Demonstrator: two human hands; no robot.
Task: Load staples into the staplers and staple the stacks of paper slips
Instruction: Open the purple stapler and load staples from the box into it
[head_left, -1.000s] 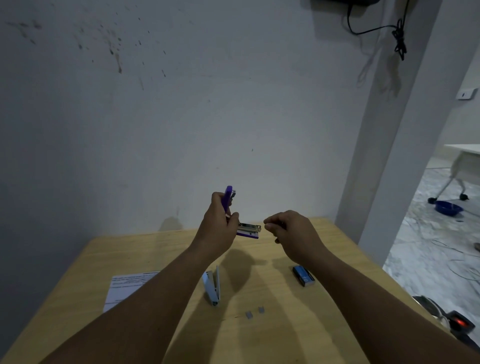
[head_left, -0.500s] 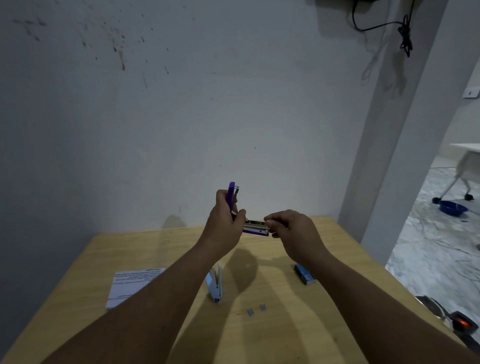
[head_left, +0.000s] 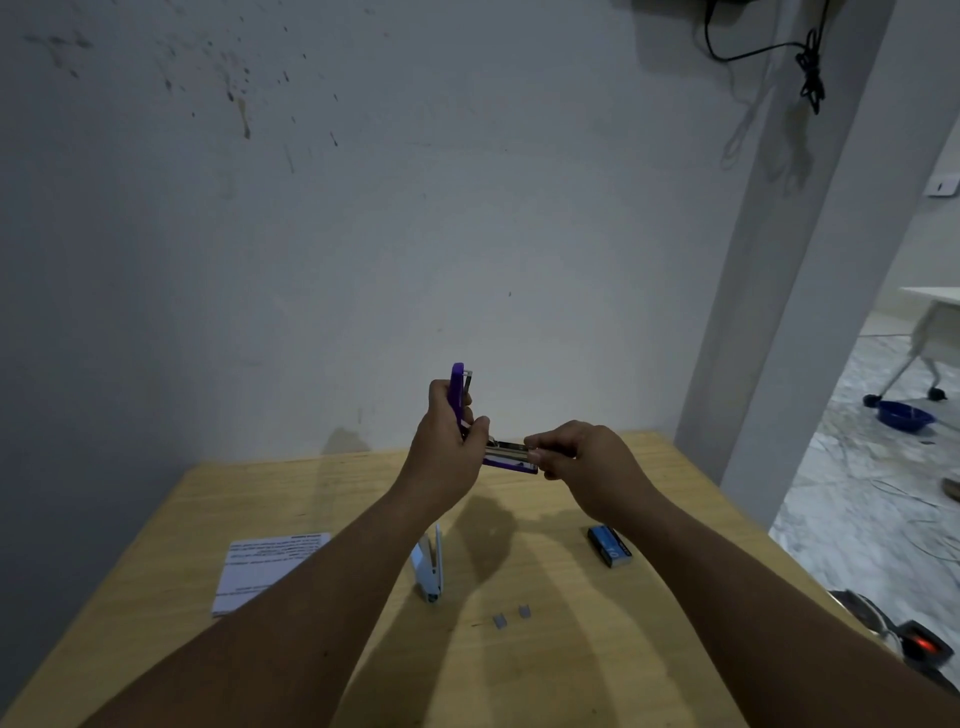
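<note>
My left hand (head_left: 448, 452) grips a purple stapler (head_left: 506, 456) held up above the wooden table (head_left: 519, 675). Its lid is swung upright and its metal tray lies level, pointing right. My right hand (head_left: 582, 462) has its curled fingertips pinched at the tray's right end; whatever sits between them is hidden. A light blue stapler (head_left: 429, 570) lies on the table below my left forearm. Two small staple strips (head_left: 511, 616) lie near it. A blue staple box (head_left: 610, 546) sits under my right wrist. A stack of printed paper slips (head_left: 260, 569) lies at the left.
A white wall rises right behind the table's far edge. A pillar stands at the right, with a doorway beyond it showing a marble floor, a blue bowl (head_left: 904, 417) and a wheeled white table (head_left: 930, 332). A dark device with a red light (head_left: 922, 647) sits low at right.
My right hand has moved left from a gap beside the stapler until its fingertips meet the tray's right end. My left hand has kept the open stapler nearly still.
</note>
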